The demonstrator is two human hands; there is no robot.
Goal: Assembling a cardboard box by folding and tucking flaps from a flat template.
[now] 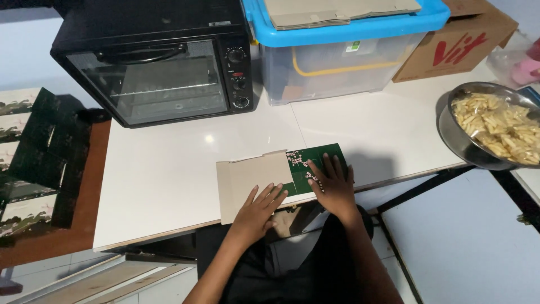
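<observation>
Pressing flat carton (pixel 275 174) | L hand (pixel 260 209) & R hand (pixel 333 183) palms down, grip spread

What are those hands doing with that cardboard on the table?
A person is pressing both hands flat on a flattened carton lying on the white table. The left hand is on its plain brown side, the right hand on its green flowery part. A black oven stands behind, and a metal bowl of pale strips sits to the right.

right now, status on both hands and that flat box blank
Left hand flat on the blank's plain brown flap. Right hand pressing its green printed panel. Box blank lies flat at the table edge. Nothing crowding it.
</observation>
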